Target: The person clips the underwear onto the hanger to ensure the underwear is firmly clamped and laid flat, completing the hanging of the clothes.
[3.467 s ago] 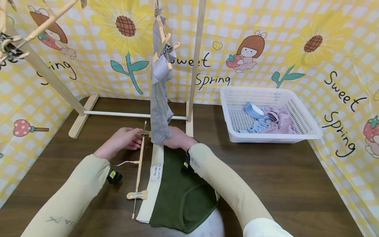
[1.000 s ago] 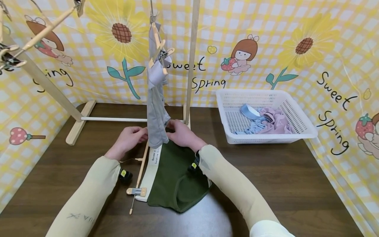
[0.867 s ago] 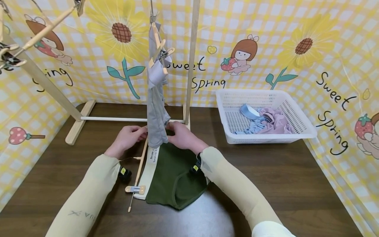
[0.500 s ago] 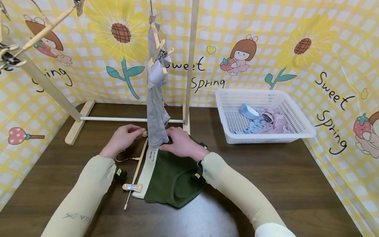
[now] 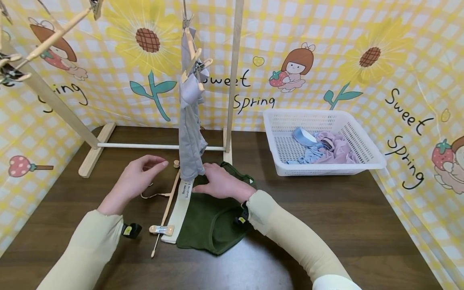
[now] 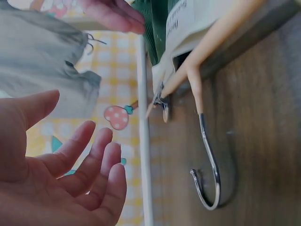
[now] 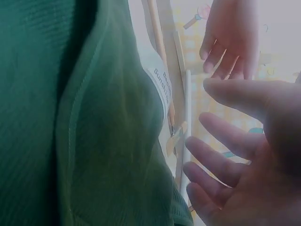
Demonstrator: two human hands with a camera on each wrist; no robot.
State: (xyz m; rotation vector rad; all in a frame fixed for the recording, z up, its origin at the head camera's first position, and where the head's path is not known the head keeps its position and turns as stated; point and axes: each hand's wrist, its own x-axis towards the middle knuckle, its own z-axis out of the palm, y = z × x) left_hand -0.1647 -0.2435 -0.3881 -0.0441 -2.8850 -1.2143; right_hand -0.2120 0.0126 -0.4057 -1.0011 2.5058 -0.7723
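Note:
Dark green briefs [image 5: 199,225] with a cream printed waistband [image 5: 180,213] lie on the table beside a wooden clip hanger [image 5: 171,199]. The hanger's near clip [image 5: 161,230] overlaps the waistband's near end; in the left wrist view the far clip [image 6: 162,101] sits on the other end. My left hand [image 5: 132,179] is left of the hanger, over its metal hook [image 6: 214,183], fingers relaxed and holding nothing. Over the far part of the briefs is my right hand [image 5: 221,181], its fingers loosely extended. A hanging grey garment [image 5: 190,141] hides the right fingertips in the head view.
The grey garment hangs from clips on a wooden rack, whose post [image 5: 233,80] and white lower bar [image 5: 156,146] stand behind the hands. More hangers [image 5: 54,36] hang at upper left. A white basket [image 5: 330,169] with blue clothing [image 5: 308,139] and lilac clothing [image 5: 340,149] stands right.
My left hand has let go of the hanger's far clip and drawn back left. My right hand has moved from the waistband's far end toward me. The waistband now meets both clips.

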